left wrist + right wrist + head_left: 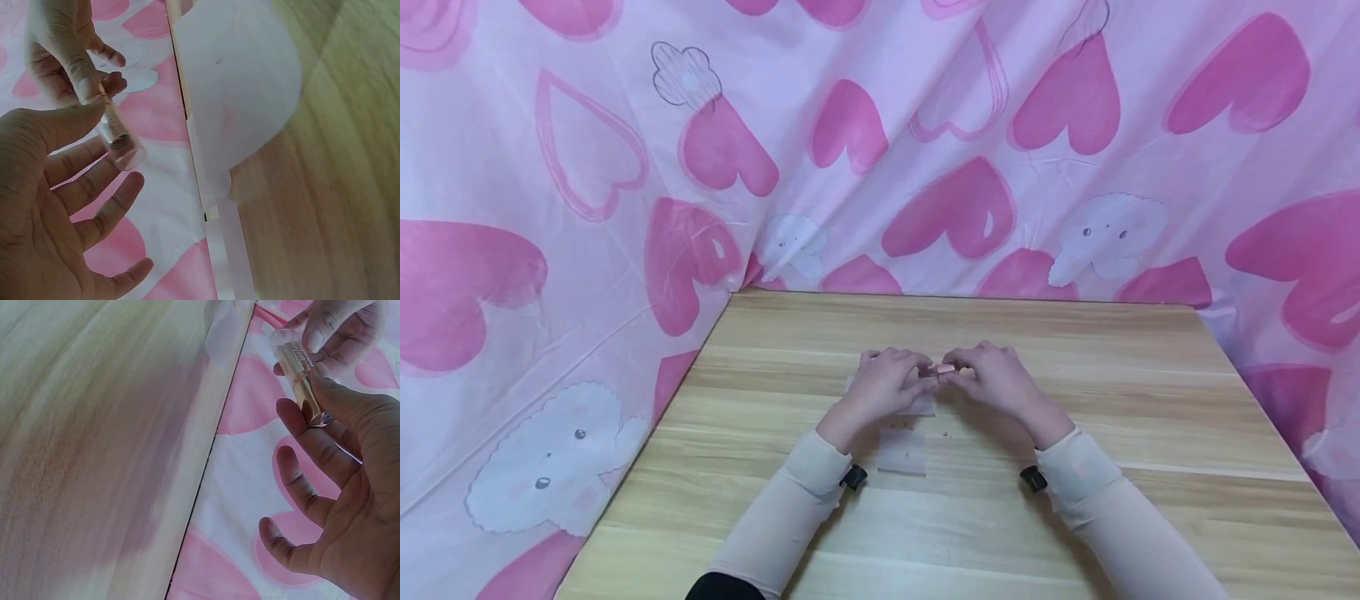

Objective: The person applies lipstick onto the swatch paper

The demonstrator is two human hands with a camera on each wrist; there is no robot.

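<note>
Both hands meet over the far half of the table, fingertips around a small lipstick tube [946,368]. Its gold body with fine lettering [299,378] and a clear end show in the right wrist view. My left hand [886,385] pinches the tube near its clear end between thumb and fingers. The gold end is pinched by my right hand [1000,379], thumb against the forefinger, while its other fingers spread apart. In the left wrist view the clear end [130,157] points toward the camera side.
A thin translucent sheet [902,454] lies on the wooden table [1000,525] between the forearms. Another sheet [922,406] is partly hidden under the left hand. Small specks [946,434] lie nearby. Pink heart-patterned cloth [947,208] hangs behind and beside the table.
</note>
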